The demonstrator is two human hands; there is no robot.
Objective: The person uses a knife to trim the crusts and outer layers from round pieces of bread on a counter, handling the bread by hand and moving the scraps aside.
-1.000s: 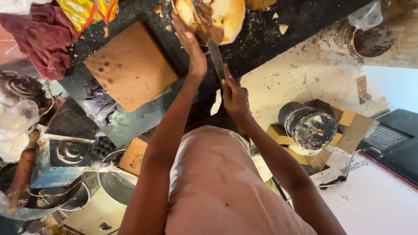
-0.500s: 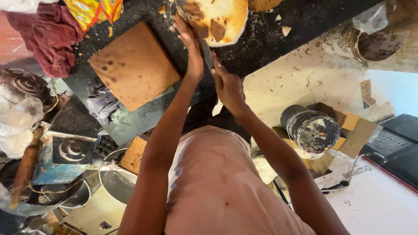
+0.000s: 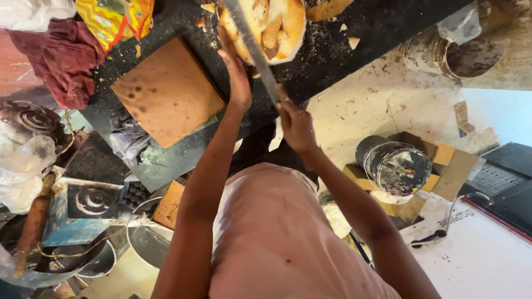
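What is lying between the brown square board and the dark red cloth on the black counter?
In the head view, only bare black counter with a few small crumbs separates the brown square board from the dark red cloth.

We lose the top of the round pale bowl of brown pieces [image 3: 277,25] to the picture's upper edge, and the long grey knife blade [image 3: 252,47] runs off there too (its tip unseen). Our left hand [image 3: 235,77] hides the bowl's near rim.

Head camera, steep downward look, close over dark counter [image 3: 354,39].
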